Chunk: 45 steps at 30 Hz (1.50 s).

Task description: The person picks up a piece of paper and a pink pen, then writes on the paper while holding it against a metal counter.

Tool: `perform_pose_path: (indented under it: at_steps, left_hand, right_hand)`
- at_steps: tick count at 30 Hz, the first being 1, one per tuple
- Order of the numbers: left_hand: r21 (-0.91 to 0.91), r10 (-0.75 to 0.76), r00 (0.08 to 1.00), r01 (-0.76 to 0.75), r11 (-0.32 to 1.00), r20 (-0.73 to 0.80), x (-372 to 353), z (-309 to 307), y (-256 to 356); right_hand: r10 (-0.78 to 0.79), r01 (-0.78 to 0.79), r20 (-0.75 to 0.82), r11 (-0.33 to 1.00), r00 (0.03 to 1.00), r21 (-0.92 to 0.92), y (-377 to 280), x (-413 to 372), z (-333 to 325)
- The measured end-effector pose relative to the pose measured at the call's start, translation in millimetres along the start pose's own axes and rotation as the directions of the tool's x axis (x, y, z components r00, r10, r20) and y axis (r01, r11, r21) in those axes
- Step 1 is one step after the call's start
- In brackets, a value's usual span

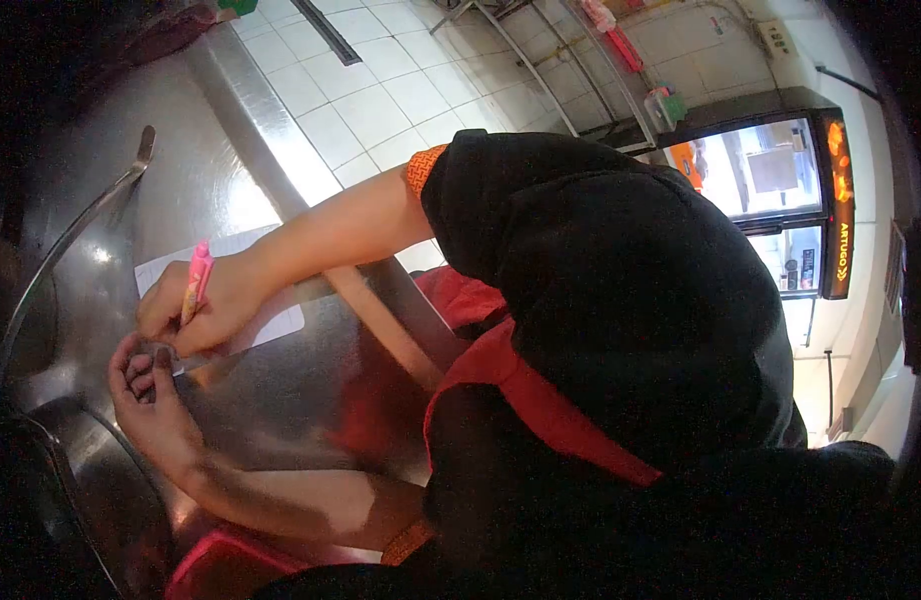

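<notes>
My right hand (pixel 206 305) is closed around a pink pen (pixel 198 275), whose upper end sticks out above the fingers. It rests on a white sheet of lined paper (pixel 281 328) lying on the metal table (pixel 291 400). The pen's tip is hidden by the hand. Close beside it, near the paper's edge, my left hand (pixel 156 410) is turned palm up with its fingers curled in. Nothing shows between those fingers, and the two hands almost meet.
A curved metal rod (pixel 66 235) crosses the table's far side. Something pink-rimmed (pixel 221 560) sits by my left forearm. Beyond the table's edge are a tiled floor (pixel 381 90), a metal rack (pixel 551 70) and a lit glass-door fridge (pixel 771 175).
</notes>
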State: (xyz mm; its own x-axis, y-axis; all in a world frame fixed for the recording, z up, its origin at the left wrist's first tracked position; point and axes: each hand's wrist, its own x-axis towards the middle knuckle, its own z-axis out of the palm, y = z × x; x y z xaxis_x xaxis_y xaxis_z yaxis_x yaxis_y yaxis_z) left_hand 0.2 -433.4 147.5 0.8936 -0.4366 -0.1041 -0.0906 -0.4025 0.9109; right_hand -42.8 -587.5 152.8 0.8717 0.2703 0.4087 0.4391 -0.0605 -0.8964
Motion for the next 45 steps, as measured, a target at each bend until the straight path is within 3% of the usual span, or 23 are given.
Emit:
perform_pose_path:
  at_steps: [10, 16, 19, 24, 31, 36, 39, 43, 45]
  left_hand:
    - [0.01, 0.005, 1.0, -0.005, 1.0, -0.023, -1.9, 0.7, -0.2]
    - [-0.012, 0.014, 1.0, -0.014, 1.0, -0.006, -1.7, 1.3, 3.4]
    - [-0.037, -0.014, 1.0, 0.014, 0.999, -0.003, -1.0, 1.0, 2.3]
    - [-0.062, -0.01, 1.0, 0.01, 0.998, -0.007, -1.2, 1.1, -0.6]
    - [-0.037, -0.043, 0.999, 0.042, 0.998, -0.017, -0.7, 1.2, 0.7]
    - [-0.09, 0.035, 0.999, -0.034, 0.995, 0.005, 1.9, 0.3, -9.9]
    - [-0.026, 0.008, 1.0, -0.008, 1.0, -0.007, 1.0, 1.3, -1.6]
    - [-0.064, 0.015, 1.0, -0.015, 0.998, 0.001, 0.5, 1.1, -2.7]
    - [-0.084, 0.019, 1.0, -0.018, 0.996, 0.009, 1.1, 1.2, -6.1]
  right_hand:
    - [0.032, -0.033, 0.014, 0.997, 0.999, 0.063, 0.8, 0.1, 2.9]
    - [-0.009, 0.011, 0.014, 0.992, 1.0, -0.122, 13.5, -0.9, 0.7]
    - [-0.02, 0.019, -0.006, 0.999, 1.0, -0.035, 12.9, -1.6, 0.6]
    - [0.113, -0.11, -0.033, 0.991, 0.993, 0.081, 14.6, -2.8, 3.9]
    - [0.125, -0.122, -0.033, 0.989, 0.992, 0.086, 11.8, -3.9, 3.4]
    - [0.037, -0.038, -0.017, 0.997, 0.999, -0.065, 10.1, -1.9, 0.4]
    - [0.099, -0.099, -0.018, 0.995, 0.995, -0.015, 8.7, -3.2, 1.0]
    - [0.079, -0.078, -0.029, 0.996, 0.996, 0.051, 13.7, -3.4, 2.5]
    - [0.152, -0.151, -0.01, 0.987, 0.988, 0.05, 14.9, -4.0, 2.7]
